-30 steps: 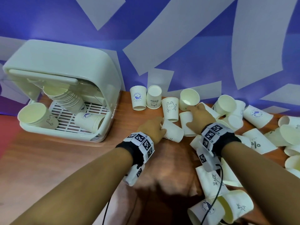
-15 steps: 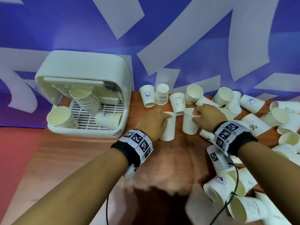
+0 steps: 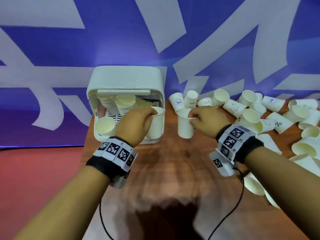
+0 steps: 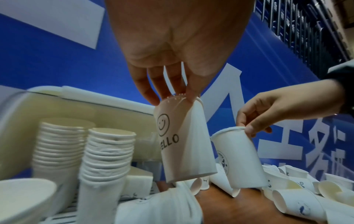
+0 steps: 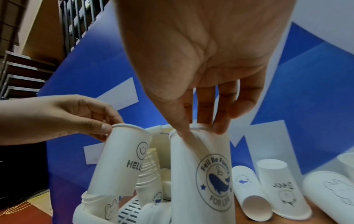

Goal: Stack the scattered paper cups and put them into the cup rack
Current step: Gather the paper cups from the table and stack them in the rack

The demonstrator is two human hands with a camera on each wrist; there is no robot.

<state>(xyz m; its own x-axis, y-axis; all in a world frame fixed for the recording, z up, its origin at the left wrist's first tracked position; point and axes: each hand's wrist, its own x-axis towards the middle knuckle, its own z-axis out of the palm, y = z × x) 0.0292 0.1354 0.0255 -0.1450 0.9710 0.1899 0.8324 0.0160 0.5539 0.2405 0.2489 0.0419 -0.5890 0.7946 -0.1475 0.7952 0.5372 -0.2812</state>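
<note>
Your left hand (image 3: 134, 122) pinches the HELLO cup (image 3: 155, 123) by its rim before the cup rack (image 3: 124, 78); your right hand (image 3: 207, 121) pinches the whale cup (image 3: 185, 123) beside it: align mouths upright, then nest gently

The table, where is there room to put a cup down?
Bare wood table shows in front of the cup rack and between the two forearms, reaching the near edge. Right of the right hand it is crowded with scattered cups.
</note>
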